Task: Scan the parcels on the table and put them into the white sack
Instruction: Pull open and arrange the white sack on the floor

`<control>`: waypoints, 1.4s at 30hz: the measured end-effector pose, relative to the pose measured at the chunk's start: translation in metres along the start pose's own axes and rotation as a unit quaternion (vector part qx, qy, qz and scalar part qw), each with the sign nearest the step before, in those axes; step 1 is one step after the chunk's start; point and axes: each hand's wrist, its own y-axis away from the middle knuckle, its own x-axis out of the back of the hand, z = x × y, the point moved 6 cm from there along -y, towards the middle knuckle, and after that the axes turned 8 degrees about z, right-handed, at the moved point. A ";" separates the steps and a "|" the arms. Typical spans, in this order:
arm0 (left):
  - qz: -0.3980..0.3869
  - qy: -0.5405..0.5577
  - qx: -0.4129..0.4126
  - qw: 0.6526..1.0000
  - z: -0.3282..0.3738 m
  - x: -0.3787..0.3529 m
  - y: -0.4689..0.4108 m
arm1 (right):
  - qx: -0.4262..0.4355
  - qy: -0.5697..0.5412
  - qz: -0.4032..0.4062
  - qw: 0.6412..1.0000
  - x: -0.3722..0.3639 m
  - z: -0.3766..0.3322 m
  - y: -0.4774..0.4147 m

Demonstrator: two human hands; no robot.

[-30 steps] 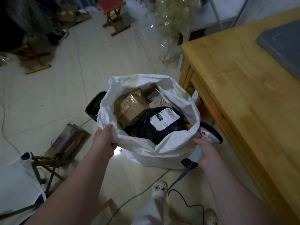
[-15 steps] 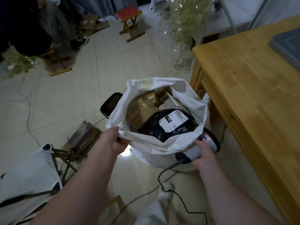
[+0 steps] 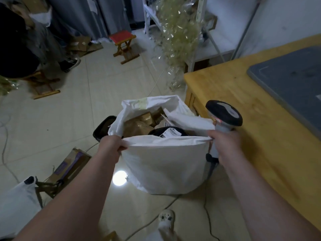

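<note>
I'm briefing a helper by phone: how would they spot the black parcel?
Find the wooden table; the white sack is beside its corner. Inside lies the black parcel, the only dark one, white-labelled, among brown parcels.

Single cam, head-mounted, wide-angle. It is pitched forward and down, looking over both forearms, which enter from the bottom corners. Close range: left hand (image 3: 111, 145) and right hand (image 3: 225, 145) sit mid-frame, each gripping the near rim of the white sack (image 3: 166, 162), so the view drops into its mouth from just behind the grips. The right hand also holds the scanner (image 3: 224, 115), its head above that grip. Right of the right-hand grip, the table (image 3: 234, 105) runs off frame. Beyond the grips are the floor (image 3: 52, 127) and a red stool (image 3: 124, 44), well apart. Below the grips is a shoe (image 3: 166, 218).
</note>
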 end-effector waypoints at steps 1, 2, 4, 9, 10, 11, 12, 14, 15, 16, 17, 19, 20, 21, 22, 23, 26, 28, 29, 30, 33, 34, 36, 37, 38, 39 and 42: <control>0.022 -0.067 -0.049 0.996 0.007 0.004 -0.002 | 0.014 0.020 -0.001 1.000 0.006 -0.004 0.000; 0.027 -0.168 -0.102 0.980 0.012 0.006 -0.002 | 0.024 0.047 -0.005 0.999 0.012 -0.006 0.001; -0.067 -0.411 -0.140 0.898 0.002 -0.001 0.004 | 0.019 0.116 -0.021 0.993 0.021 0.000 0.001; -0.142 -0.568 -0.148 0.797 -0.022 -0.010 0.005 | -0.030 0.218 -0.080 0.972 0.036 0.011 -0.005; -0.123 -0.574 -0.197 0.785 -0.015 -0.016 -0.002 | -0.032 0.218 -0.081 0.972 0.038 0.010 -0.007; -0.112 -0.583 -0.231 0.771 -0.007 -0.021 -0.005 | -0.036 0.211 -0.081 0.973 0.041 0.008 -0.009; -0.107 -0.589 -0.248 0.762 0.001 -0.027 -0.008 | -0.039 0.201 -0.081 0.976 0.043 0.005 -0.011; -0.098 -0.628 -0.272 0.723 0.013 -0.040 -0.009 | -0.037 0.184 -0.064 0.980 0.052 -0.005 -0.013; -0.092 -0.661 -0.277 0.692 0.019 -0.045 -0.007 | -0.031 0.181 -0.045 0.982 0.060 -0.011 -0.014; -0.087 -0.690 -0.286 0.659 0.023 -0.052 -0.004 | -0.018 0.181 -0.020 0.983 0.069 -0.018 -0.017; -0.086 -0.706 -0.294 0.639 0.024 -0.055 -0.003 | -0.003 0.187 0.007 0.982 0.078 -0.023 -0.020; -0.098 -0.714 -0.317 0.617 0.027 -0.069 0.004 | 0.041 0.214 0.078 0.973 0.103 -0.038 -0.027; -0.102 -0.716 -0.324 0.611 0.026 -0.075 0.005 | 0.067 0.234 0.114 0.963 0.116 -0.046 -0.031; -0.112 -0.718 -0.329 0.603 0.024 -0.081 0.006 | 0.093 0.249 0.146 0.953 0.130 -0.053 -0.035; -0.128 -0.711 -0.314 0.616 0.024 -0.084 0.011 | 0.113 0.260 0.171 0.944 0.141 -0.059 -0.041; -0.145 -0.678 -0.292 0.659 0.023 -0.086 0.014 | 0.125 0.269 0.187 0.937 0.149 -0.063 -0.047; -0.185 -0.685 -0.241 0.662 0.011 -0.102 0.020 | 0.100 0.290 0.188 0.933 0.156 -0.058 -0.072; -0.157 -0.720 -0.272 0.619 0.011 -0.110 0.033 | 0.060 0.299 0.170 0.937 0.152 -0.044 -0.087; -0.163 -0.721 -0.301 0.602 0.013 -0.114 0.040 | 0.045 0.299 0.164 0.939 0.150 -0.036 -0.093; -0.155 -0.724 -0.326 0.587 0.017 -0.117 0.049 | 0.036 0.298 0.160 0.940 0.147 -0.030 -0.098; -0.121 -0.704 -0.327 0.619 0.021 -0.112 0.051 | 0.025 0.284 0.166 0.944 0.146 -0.018 -0.108; -0.134 -0.692 -0.322 0.632 0.017 -0.109 0.052 | 0.019 0.271 0.174 0.946 0.148 -0.016 -0.110; -0.136 -0.675 -0.305 0.659 0.014 -0.103 0.056 | 0.001 0.262 0.194 0.945 0.153 -0.014 -0.108; -0.126 -0.614 -0.241 0.741 0.011 -0.101 0.048 | -0.006 0.267 0.209 0.941 0.156 -0.015 -0.107; -0.121 -0.551 -0.212 0.798 0.008 -0.099 0.045 | -0.006 0.276 0.230 0.933 0.158 -0.017 -0.104; -0.107 -0.565 -0.220 0.788 0.008 -0.098 0.040 | 0.005 0.280 0.261 0.924 0.160 -0.021 -0.101; -0.106 -0.581 -0.224 0.775 0.011 -0.090 0.060 | 0.099 0.239 0.330 0.908 0.153 -0.041 -0.080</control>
